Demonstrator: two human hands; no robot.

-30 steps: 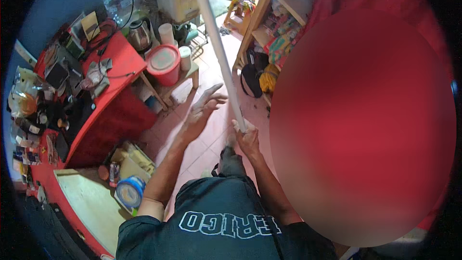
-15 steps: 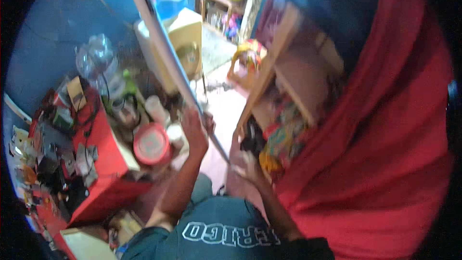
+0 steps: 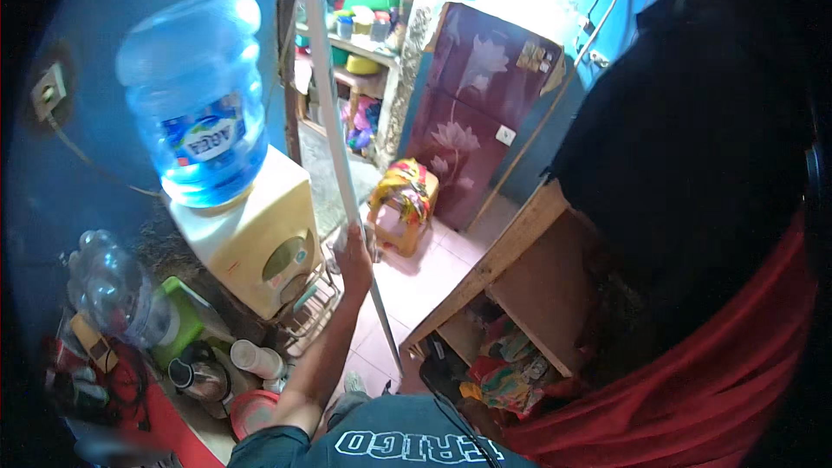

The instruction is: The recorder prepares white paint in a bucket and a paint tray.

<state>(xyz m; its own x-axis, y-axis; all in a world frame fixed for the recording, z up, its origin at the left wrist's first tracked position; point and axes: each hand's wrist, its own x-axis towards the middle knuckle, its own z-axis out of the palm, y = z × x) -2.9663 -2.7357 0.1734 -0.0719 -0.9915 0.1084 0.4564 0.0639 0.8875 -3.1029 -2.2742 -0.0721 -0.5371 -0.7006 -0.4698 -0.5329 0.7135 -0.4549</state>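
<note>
My left hand (image 3: 354,256) is wrapped around a long white pole (image 3: 328,95), which stands at a slant through the middle of the view, its lower part reaching down over the pink tiled floor (image 3: 373,338). Beside the hand on the left is a cream water dispenser (image 3: 273,217) with a blue bottle (image 3: 195,104) on top. A small orange stool (image 3: 394,230) draped with patterned cloth (image 3: 407,182) stands just beyond it. My right hand is not visible.
A maroon flowered refrigerator (image 3: 468,95) stands behind the stool, near a doorway with crowded shelves (image 3: 364,61). At right are a wooden cubby shelf (image 3: 537,286), red curtain (image 3: 711,373) and dark clothing with bare skin above (image 3: 659,104), apparently another person. Jugs and cups (image 3: 256,358) crowd the lower left.
The view has swung up toward the doorway, dispenser and refrigerator. My left hand, apart from the pole one second ago, now grips it. My right hand, formerly on the pole, has left view.
</note>
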